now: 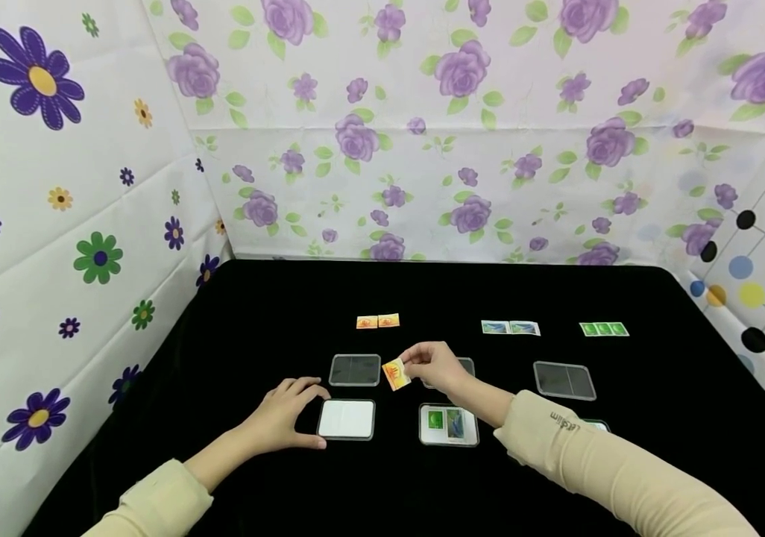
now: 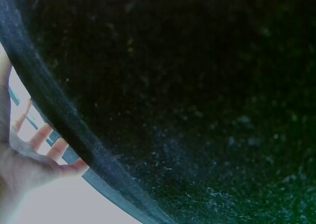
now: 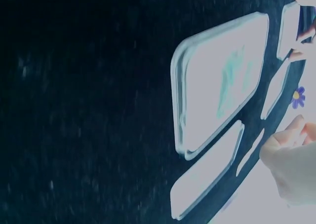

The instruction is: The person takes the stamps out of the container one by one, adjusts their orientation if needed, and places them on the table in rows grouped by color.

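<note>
Flowered sheeting (image 1: 416, 171) closes off the back of my workspace, behind a black-covered bench (image 1: 275, 313). From here I judge the work to be partway along: the middle case (image 1: 471, 426) bears one green stamp (image 1: 435, 420) and one blue stamp (image 1: 455, 423), while the white insert of the left case (image 1: 346, 419) looks bare. What the right case (image 1: 601, 425) contains I cannot tell – my sleeve (image 1: 557, 432) hides most of it.

My right hand (image 1: 438, 367) pinches an orange stamp (image 1: 396, 374) above the bench, between two dark, clear lids (image 1: 354, 370). My left hand (image 1: 288, 418) holds nothing, its thumb and forefinger spread at the left case's near and far corners.

Counting up: three cases in front, three lids behind them. Along the back row lie two orange stamps (image 1: 389, 320), two blue stamps (image 1: 495, 327) and three green stamps (image 1: 604, 329) – seven loose, apart from the one in my grasp.
</note>
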`<action>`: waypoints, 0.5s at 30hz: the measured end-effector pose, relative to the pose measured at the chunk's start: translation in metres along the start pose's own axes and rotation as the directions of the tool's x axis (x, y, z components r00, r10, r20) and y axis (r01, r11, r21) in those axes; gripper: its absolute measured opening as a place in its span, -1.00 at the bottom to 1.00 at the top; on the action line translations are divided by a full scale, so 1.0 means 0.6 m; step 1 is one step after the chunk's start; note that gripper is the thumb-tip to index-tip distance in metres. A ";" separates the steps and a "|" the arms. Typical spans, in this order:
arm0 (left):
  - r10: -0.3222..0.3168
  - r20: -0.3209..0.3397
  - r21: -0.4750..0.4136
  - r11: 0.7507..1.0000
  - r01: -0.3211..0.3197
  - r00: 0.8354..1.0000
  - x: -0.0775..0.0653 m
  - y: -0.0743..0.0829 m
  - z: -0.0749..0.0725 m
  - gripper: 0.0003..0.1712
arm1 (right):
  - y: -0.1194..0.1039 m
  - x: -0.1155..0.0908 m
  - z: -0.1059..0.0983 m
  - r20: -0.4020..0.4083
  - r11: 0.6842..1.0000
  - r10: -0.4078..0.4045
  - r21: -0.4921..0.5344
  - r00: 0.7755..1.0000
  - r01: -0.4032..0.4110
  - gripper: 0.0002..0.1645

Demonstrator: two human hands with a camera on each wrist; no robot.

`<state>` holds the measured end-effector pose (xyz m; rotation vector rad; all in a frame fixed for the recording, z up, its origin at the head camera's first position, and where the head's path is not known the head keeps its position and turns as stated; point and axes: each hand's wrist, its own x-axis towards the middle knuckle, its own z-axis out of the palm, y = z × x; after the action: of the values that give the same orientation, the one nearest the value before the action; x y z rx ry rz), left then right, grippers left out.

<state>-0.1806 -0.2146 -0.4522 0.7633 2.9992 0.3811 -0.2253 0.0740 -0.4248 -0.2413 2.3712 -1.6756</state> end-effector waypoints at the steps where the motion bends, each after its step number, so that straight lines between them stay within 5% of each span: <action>1: 0.000 0.000 0.000 1.000 0.000 1.000 0.000 0.000 0.000 -0.21 | -0.001 0.001 -0.003 0.009 1.000 -0.008 -0.008 1.000 0.008 -0.84; 15: 0.014 -0.014 -0.002 1.000 -0.014 1.000 -0.002 0.002 -0.002 -0.22 | -0.016 0.022 -0.059 0.211 0.987 -0.088 -0.114 0.974 0.114 -0.84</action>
<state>-0.1791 -0.2143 -0.4511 0.7859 3.0070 0.3911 -0.2478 0.0994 -0.4054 -0.5396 2.3453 -1.4637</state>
